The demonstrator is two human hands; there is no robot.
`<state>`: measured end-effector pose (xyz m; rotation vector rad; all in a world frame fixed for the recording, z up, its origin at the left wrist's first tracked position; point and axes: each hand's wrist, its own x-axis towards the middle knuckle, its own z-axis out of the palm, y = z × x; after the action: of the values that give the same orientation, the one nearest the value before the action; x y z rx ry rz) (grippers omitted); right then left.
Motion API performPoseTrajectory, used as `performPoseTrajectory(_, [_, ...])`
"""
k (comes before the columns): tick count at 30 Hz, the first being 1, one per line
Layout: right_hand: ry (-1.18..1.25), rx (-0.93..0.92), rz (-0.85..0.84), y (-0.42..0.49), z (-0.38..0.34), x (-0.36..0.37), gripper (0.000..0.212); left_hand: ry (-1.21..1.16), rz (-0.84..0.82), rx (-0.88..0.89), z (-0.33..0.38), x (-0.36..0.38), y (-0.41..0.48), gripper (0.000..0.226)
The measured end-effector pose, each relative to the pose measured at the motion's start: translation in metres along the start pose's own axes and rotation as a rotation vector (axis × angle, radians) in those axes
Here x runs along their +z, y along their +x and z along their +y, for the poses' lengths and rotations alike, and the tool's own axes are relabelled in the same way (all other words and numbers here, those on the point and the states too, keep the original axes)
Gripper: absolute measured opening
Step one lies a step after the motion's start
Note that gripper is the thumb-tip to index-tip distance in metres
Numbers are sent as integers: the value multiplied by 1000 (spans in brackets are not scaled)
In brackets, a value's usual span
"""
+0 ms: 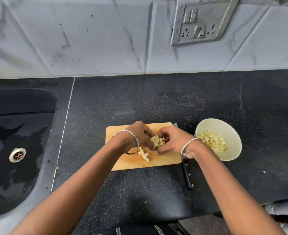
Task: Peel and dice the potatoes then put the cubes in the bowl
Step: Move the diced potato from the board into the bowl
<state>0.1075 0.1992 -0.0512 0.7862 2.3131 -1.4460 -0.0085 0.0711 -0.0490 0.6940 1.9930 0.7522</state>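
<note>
The left hand (140, 135) and right hand (173, 141) curl round pale, blocky cubes (157, 141), seemingly gripping them, on the wooden board (165, 161). Right of it, a round white bowl (222, 126) holds more.

Black speckled countertop (156, 99) here, with a sink (21, 124) set into its left end. Sitting right on it: a wooden cutting board (123, 160), a pale bowl (231, 155) just right of the board, and a black-handled knife (188, 175) lying between them.
</note>
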Motion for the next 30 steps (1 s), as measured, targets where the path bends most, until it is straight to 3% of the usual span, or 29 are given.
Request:
performPoseTrajectory(9, [212, 107, 161, -59, 29, -94, 37, 41, -103, 162, 107, 44, 29, 29])
performPoseTrajectory(14, [162, 253, 295, -66, 66, -121, 38, 173, -92, 186, 143, 88, 49, 29])
performPoseTrajectory(18, [-124, 334, 404, -64, 77, -121, 48, 340, -39, 278, 147, 113, 59, 40])
performPoseTrajectory(22, [-304, 332, 509, -59, 76, -119, 38, 400, -62, 342, 143, 116, 63, 53])
performPoseTrajectory(27, [-394, 201, 848, -59, 69, -113, 17, 212, 119, 402, 134, 104, 67, 30])
performPoseTrajectory(28, [-403, 177, 840, -59, 67, -111, 13, 168, 129, 413, 131, 98, 64, 25])
performPoseTrajectory(30, [-448, 174, 672, -60, 63, -104, 11, 112, 99, 439, 123, 81, 56, 27])
